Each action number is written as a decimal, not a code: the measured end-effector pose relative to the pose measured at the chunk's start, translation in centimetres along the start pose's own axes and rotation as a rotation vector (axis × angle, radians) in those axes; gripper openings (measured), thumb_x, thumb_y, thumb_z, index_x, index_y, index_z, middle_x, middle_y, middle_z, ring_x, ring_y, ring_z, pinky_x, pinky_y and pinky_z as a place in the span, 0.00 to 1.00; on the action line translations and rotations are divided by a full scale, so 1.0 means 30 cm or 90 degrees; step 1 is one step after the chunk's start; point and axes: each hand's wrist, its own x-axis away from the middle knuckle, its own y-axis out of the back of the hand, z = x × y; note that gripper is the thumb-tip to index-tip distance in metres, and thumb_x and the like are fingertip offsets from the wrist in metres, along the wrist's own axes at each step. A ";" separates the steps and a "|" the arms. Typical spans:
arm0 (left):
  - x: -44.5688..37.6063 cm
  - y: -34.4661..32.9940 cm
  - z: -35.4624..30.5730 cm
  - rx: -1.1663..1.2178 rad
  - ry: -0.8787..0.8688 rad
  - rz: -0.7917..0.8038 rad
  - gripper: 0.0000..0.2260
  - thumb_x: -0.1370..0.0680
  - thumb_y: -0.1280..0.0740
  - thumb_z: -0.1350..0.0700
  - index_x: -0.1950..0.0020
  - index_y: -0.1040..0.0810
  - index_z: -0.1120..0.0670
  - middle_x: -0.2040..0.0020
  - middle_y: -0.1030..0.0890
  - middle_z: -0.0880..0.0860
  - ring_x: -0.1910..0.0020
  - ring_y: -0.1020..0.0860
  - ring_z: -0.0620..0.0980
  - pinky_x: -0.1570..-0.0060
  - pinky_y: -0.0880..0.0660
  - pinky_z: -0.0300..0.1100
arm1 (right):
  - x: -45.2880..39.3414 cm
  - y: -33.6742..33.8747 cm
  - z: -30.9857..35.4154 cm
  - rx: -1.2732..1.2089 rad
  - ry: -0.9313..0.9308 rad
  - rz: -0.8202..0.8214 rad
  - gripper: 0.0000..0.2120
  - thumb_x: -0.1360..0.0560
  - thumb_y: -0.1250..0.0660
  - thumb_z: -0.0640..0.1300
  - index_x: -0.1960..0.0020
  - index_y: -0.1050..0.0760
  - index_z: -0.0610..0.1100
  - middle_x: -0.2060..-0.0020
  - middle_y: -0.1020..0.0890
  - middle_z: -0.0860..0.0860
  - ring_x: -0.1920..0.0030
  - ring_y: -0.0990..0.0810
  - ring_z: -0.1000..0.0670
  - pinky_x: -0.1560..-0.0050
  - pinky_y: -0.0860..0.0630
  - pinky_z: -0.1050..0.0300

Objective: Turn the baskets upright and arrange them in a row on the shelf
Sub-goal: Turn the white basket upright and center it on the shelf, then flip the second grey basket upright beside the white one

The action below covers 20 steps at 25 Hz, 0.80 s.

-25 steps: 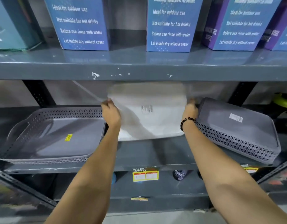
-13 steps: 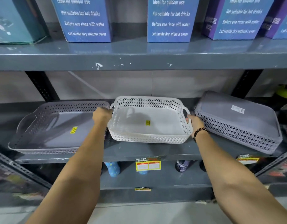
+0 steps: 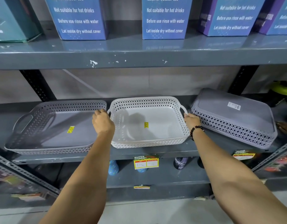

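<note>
A white lattice basket (image 3: 155, 117) stands upright in the middle of the grey shelf (image 3: 204, 146). My left hand (image 3: 102, 122) grips its left handle and my right hand (image 3: 192, 121), with a dark bead bracelet at the wrist, grips its right handle. An upright grey basket (image 3: 47, 126) with a yellow sticker sits just to its left, rims nearly touching. On the right lies another grey basket (image 3: 233, 117), upside down and tilted, its flat bottom with a white label facing up.
Blue and purple bottle boxes (image 3: 164, 18) stand on the shelf above, whose edge (image 3: 139, 59) overhangs the baskets. A supermarket price tag (image 3: 146, 161) hangs on the shelf front. Bottles (image 3: 113, 167) stand on the lower shelf. A green object (image 3: 283, 88) sits at the far right.
One second ago the white basket was tipped with its bottom facing me. It has since been turned upright and set on the shelf between the two grey baskets; both hands stay at its handles.
</note>
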 end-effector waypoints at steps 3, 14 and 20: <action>-0.002 -0.001 0.004 0.032 0.008 0.012 0.17 0.27 0.39 0.72 0.38 0.28 0.66 0.38 0.27 0.65 0.41 0.25 0.63 0.40 0.26 0.53 | -0.004 -0.004 -0.004 0.013 -0.001 -0.004 0.14 0.23 0.37 0.42 0.40 0.23 0.38 0.48 0.19 0.43 0.52 0.24 0.49 0.41 0.25 0.57; 0.024 -0.038 -0.067 0.032 -0.100 0.019 0.17 0.23 0.40 0.63 0.35 0.30 0.66 0.34 0.27 0.64 0.36 0.29 0.62 0.35 0.30 0.53 | 0.042 0.019 0.051 0.127 0.038 -0.073 0.16 0.26 0.37 0.42 0.72 0.30 0.41 0.71 0.27 0.46 0.65 0.29 0.48 0.59 0.33 0.60; 0.106 -0.135 -0.391 0.145 -0.256 0.135 0.17 0.20 0.42 0.59 0.32 0.31 0.64 0.33 0.28 0.62 0.35 0.28 0.62 0.39 0.29 0.52 | 0.073 0.189 0.095 0.206 0.178 -0.169 0.14 0.23 0.41 0.39 0.41 0.23 0.37 0.50 0.18 0.38 0.50 0.20 0.41 0.47 0.24 0.52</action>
